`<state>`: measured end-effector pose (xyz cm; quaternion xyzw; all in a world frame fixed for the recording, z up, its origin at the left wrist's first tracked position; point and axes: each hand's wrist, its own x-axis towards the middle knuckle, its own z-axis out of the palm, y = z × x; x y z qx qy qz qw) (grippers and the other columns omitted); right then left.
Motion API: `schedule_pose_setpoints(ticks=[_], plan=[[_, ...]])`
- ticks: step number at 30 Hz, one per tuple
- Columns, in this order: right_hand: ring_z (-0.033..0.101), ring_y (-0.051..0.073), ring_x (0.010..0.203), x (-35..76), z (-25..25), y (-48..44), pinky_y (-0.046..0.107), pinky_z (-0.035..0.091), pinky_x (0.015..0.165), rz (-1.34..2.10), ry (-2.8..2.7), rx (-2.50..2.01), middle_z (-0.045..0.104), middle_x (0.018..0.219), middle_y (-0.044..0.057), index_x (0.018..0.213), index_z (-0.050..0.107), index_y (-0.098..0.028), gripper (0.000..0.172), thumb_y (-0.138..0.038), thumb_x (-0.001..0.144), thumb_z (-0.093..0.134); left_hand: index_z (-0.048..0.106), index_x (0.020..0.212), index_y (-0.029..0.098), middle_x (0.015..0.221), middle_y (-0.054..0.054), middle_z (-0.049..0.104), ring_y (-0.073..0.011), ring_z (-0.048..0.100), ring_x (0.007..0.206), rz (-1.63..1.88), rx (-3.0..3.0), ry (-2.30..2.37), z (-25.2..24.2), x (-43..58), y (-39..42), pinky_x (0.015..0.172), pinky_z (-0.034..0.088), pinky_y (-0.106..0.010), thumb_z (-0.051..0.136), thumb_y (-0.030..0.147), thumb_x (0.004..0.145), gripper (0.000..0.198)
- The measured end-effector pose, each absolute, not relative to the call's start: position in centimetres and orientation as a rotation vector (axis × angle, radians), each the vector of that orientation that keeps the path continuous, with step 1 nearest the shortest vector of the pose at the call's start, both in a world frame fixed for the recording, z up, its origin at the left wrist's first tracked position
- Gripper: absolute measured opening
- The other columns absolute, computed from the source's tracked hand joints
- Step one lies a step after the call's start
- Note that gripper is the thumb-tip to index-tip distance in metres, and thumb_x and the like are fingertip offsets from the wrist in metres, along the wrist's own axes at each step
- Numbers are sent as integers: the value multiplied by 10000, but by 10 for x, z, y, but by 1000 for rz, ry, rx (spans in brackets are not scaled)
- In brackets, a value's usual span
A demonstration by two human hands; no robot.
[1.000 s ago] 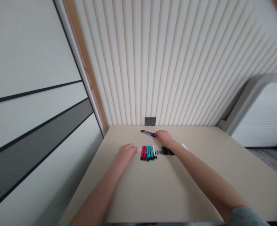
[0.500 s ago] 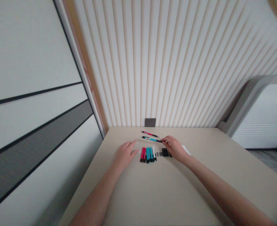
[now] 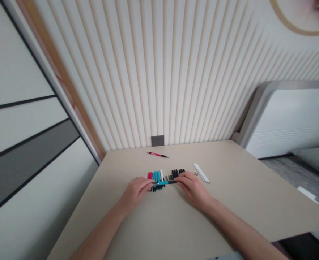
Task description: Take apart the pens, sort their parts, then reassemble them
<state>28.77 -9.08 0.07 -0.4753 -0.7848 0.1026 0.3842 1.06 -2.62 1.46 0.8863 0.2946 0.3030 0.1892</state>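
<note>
A blue and black pen [image 3: 163,183] is held level between my two hands, over the near ends of a row of pen parts. My left hand [image 3: 137,190] pinches its left end, and my right hand [image 3: 191,186] grips the black right end. Below and behind it lie red barrels [image 3: 150,175], blue barrels [image 3: 156,174] and a white barrel [image 3: 161,173]. Small grey pieces [image 3: 168,178] sit between these and several short black parts [image 3: 175,173] near my right fingers. My left fingers partly hide the red barrels.
A red and black pen [image 3: 158,155] lies farther back on the table [image 3: 148,224], close to the wall. Thin white sticks [image 3: 201,172] lie right of my right hand, beside small metal bits [image 3: 196,174]. A dark socket [image 3: 157,140] is on the ribbed wall.
My right hand has brought the blue pen from the back towards me. My left hand, open before, has closed on its other end. The view has turned to the right.
</note>
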Motion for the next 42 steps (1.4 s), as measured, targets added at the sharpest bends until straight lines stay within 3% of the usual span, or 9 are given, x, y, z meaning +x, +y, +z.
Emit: schedule_pose_setpoints(ticks=[4,11,17,22,27,31,34,38,42], plan=[[609,178,858,285,6,-92,285,477,756,500,-1863,-1274,658,941,69,1034,673,-213,228,-307,964,478,687,1038,183,781,-38,673,-145,617,731,937,2422,857,14,10,-25,700,479,-244,439,350,982,304],[533,138,596,284,3,-91,240,375,575,638,-1861,-1432,596,634,-3,723,616,-186,402,-375,990,382,694,1038,190,774,-41,677,-143,615,731,1024,2473,820,14,12,-27,695,483,-238,478,326,969,265],[611,174,786,287,-1,-90,280,445,740,490,-1832,-1337,688,827,39,872,684,-210,247,-355,949,500,684,1027,188,701,-10,660,-126,615,663,947,2409,846,13,11,-27,675,481,-228,436,325,982,287],[608,186,801,287,-2,-90,292,474,712,509,-1787,-1372,690,918,66,1046,675,-214,263,-400,920,538,681,1028,180,729,-20,675,-130,626,674,962,2375,883,12,12,-27,685,486,-234,434,343,981,300],[607,173,748,287,-2,-88,290,455,733,580,-1843,-1389,678,784,41,823,684,-195,370,-357,980,390,687,1032,190,768,-35,695,-144,639,711,956,2386,875,13,13,-28,701,493,-246,435,369,981,313],[601,181,764,285,-3,-88,289,463,716,546,-1735,-1396,688,862,46,952,683,-214,212,-370,900,549,685,1036,186,765,-34,699,-141,643,710,963,2387,867,12,13,-28,690,491,-236,445,360,978,301],[591,184,756,284,-3,-89,283,461,662,550,-1689,-1391,679,879,57,1060,664,-209,284,-409,901,539,684,1037,185,763,-34,694,-141,642,701,992,2384,886,12,13,-28,677,491,-235,440,362,980,307],[590,168,707,284,-2,-88,277,448,666,623,-1757,-1393,666,755,41,867,695,-187,408,-406,982,371,683,1042,183,768,-37,691,-141,640,701,1014,2399,887,13,13,-29,681,491,-237,436,368,981,314],[597,173,770,286,-2,-87,285,464,714,566,-1724,-1356,686,871,47,977,689,-211,236,-368,919,522,682,1042,179,783,-44,701,-143,645,716,1001,2418,866,13,13,-28,686,493,-236,437,353,982,306]])
